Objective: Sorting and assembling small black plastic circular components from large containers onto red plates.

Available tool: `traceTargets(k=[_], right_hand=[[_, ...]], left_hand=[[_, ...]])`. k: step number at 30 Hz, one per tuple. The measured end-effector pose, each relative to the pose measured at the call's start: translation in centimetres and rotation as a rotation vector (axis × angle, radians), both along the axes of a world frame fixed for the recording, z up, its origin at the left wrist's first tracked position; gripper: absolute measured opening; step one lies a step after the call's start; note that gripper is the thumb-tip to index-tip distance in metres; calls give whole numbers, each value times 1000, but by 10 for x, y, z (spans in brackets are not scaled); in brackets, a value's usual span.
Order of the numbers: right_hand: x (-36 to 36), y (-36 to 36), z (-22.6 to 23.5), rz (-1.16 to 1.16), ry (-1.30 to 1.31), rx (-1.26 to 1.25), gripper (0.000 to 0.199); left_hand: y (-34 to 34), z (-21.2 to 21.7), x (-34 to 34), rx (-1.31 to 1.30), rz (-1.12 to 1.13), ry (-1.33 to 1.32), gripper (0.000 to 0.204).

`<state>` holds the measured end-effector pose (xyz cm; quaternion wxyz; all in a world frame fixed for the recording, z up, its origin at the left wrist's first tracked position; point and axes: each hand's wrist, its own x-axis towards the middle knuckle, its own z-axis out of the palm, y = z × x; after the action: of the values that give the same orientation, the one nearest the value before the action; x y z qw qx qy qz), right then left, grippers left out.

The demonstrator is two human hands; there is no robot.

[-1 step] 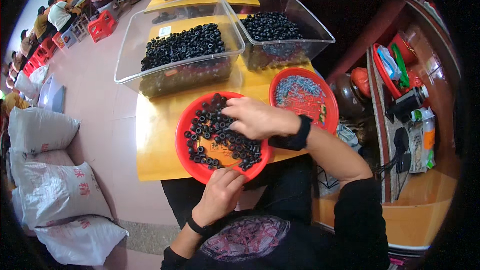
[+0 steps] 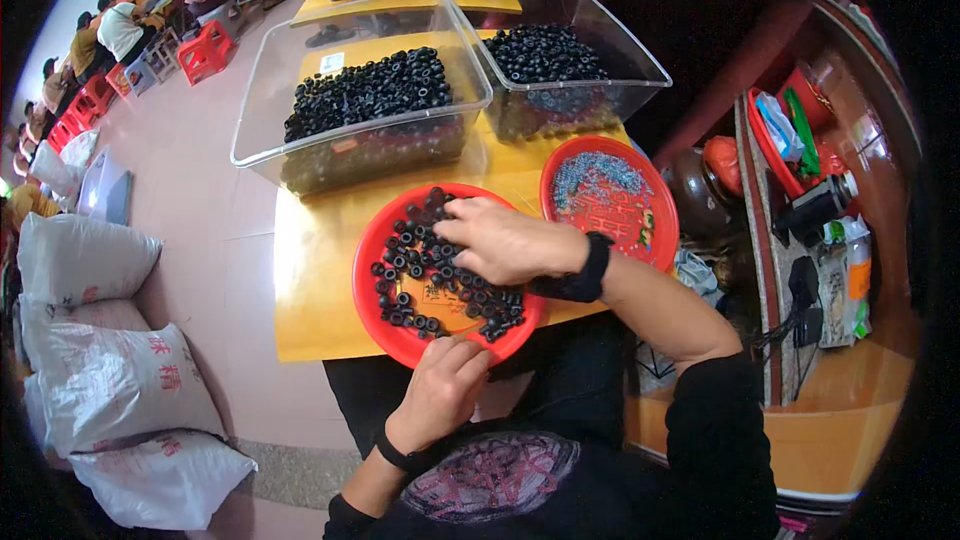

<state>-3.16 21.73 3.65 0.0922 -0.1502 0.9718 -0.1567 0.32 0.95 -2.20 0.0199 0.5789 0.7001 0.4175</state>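
Small black ring-like pieces (image 2: 400,260) are scattered in a red round basin (image 2: 365,312) in front of me. My right hand (image 2: 515,245) reaches over the basin's right side, palm down. Its bent fingers are apart among the pieces, with a gap between thumb and forefinger, and nothing shows in them. At the near rim my left hand (image 2: 445,390) is closed, fingertips pinched together; what they hold, if anything, is hidden. A second red basin (image 2: 662,202), holding tiny clear-bluish bits (image 2: 595,180), sits to the right.
Two clear bins, left (image 2: 362,129) and right (image 2: 600,88), hold heaps of black pieces behind the basin on a yellow tabletop (image 2: 310,290). White sacks (image 2: 130,380) are stacked at left. A shelf with a black bottle (image 2: 815,208) stands at right. Other people sit far left.
My right hand has shifted slightly left over the black pieces. The left hand stays at the near rim, and the whole view has moved very slightly.
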Motion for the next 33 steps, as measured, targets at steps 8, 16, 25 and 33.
traceTargets(k=[8,16,25,33], right_hand=[[26,-23,-16,143,-14,-43,35],[64,12,9,133,104,-411,23],[69,172,1,-603,-28,21,36],[83,178,-25,-560,-153,83,49]], left_hand=[[-2,4,-4,-27,44,19,26],[-1,0,-5,-40,78,-25,29],[2,5,-3,-23,94,-17,29],[2,5,1,-103,120,-82,28]])
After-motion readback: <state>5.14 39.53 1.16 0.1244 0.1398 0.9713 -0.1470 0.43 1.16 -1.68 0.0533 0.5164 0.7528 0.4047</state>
